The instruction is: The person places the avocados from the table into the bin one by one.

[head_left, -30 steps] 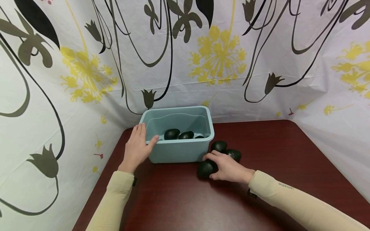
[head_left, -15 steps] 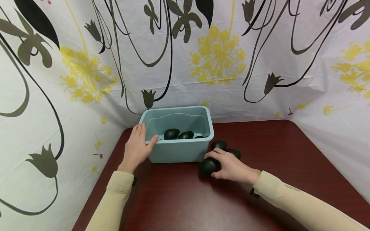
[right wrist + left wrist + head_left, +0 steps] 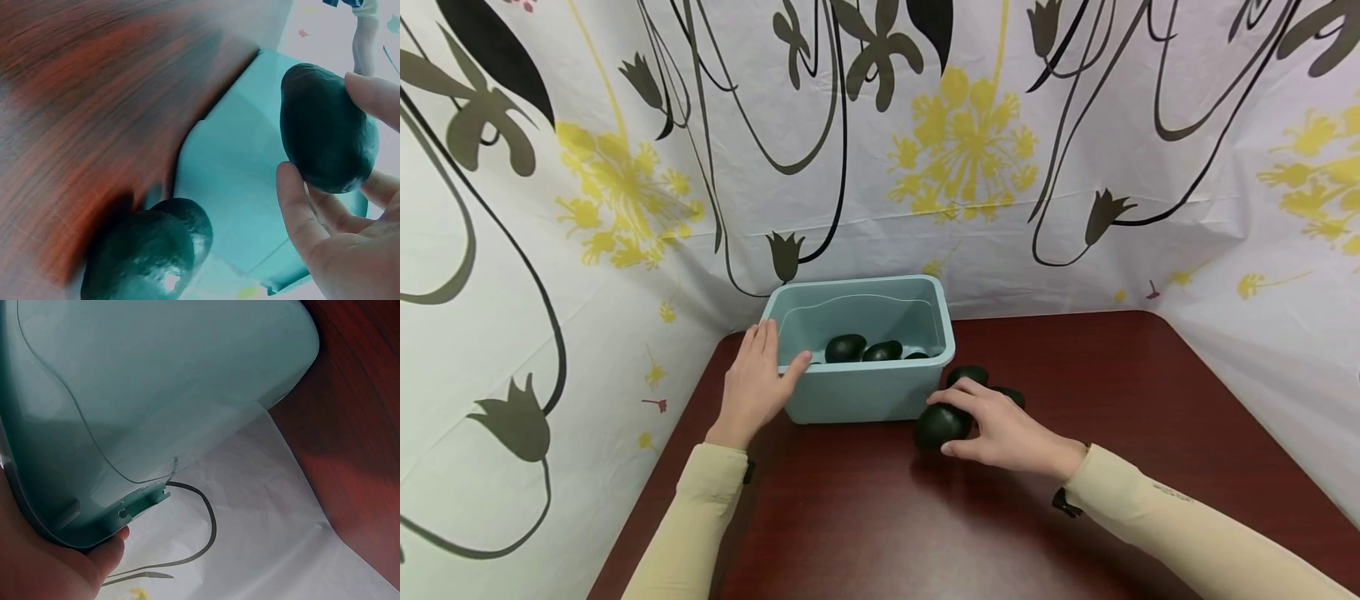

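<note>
My right hand [image 3: 1000, 425] holds a dark green avocado [image 3: 942, 427] just in front of the bin's right front corner. In the right wrist view, thumb and fingertips pinch that avocado [image 3: 325, 128] from opposite sides. Beyond this hand, two more avocados, a rear one [image 3: 967, 375] and a partly hidden one [image 3: 1011, 395], lie on the table. My left hand [image 3: 752, 387] rests at the left front corner of a light blue plastic bin [image 3: 861, 396], fingers straight along its side and thumb at the front rim. Several avocados [image 3: 846, 348] lie inside the bin, partly hidden by its front wall.
The dark red wooden table [image 3: 850, 517] has rounded far corners. A white cloth [image 3: 985, 275] with yellow and grey flower prints hangs behind the bin and along both sides. The bin stands near the table's far left corner.
My right hand has lifted the avocado slightly and drawn a little to the right, covering more of the avocados behind it. The left hand and the bin have stayed still.
</note>
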Motion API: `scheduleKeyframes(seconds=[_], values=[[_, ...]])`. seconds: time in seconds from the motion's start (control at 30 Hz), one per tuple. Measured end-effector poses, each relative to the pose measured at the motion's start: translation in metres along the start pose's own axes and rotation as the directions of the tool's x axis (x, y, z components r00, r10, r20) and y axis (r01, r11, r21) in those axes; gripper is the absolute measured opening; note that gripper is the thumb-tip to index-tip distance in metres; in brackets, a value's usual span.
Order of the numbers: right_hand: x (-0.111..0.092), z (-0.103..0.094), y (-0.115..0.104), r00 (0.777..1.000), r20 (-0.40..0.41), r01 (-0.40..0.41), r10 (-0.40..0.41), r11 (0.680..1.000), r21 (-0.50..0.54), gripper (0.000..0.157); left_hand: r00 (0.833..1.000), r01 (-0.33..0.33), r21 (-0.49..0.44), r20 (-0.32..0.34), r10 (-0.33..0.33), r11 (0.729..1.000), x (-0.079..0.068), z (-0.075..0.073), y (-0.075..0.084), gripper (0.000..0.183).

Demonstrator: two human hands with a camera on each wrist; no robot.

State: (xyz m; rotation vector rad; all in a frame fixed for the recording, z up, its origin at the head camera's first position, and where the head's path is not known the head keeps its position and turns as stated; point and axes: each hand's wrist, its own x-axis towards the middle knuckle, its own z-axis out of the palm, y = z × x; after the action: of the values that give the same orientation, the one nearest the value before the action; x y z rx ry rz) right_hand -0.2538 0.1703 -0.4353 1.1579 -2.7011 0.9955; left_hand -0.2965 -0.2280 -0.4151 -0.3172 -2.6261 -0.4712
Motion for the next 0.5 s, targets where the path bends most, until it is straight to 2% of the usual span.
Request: scheduleKeyframes(seconds=[0.13,0.5], values=[[0.001,-0.004,-0.006,1.000,-0.023,0.017,-0.017,1.000,0.009,0.059,1.000,-0.001,0.000,-0.002,0.001,1.000,0.001,0.000,0.000,0.097],[0.009,-0.015,-0.020,0.989,-0.109,0.090,-0.095,0.994,-0.054,0.057,1.000,0.010,-0.005,0.009,-0.010,1.000,0.000,0.000,0.000,0.097]])
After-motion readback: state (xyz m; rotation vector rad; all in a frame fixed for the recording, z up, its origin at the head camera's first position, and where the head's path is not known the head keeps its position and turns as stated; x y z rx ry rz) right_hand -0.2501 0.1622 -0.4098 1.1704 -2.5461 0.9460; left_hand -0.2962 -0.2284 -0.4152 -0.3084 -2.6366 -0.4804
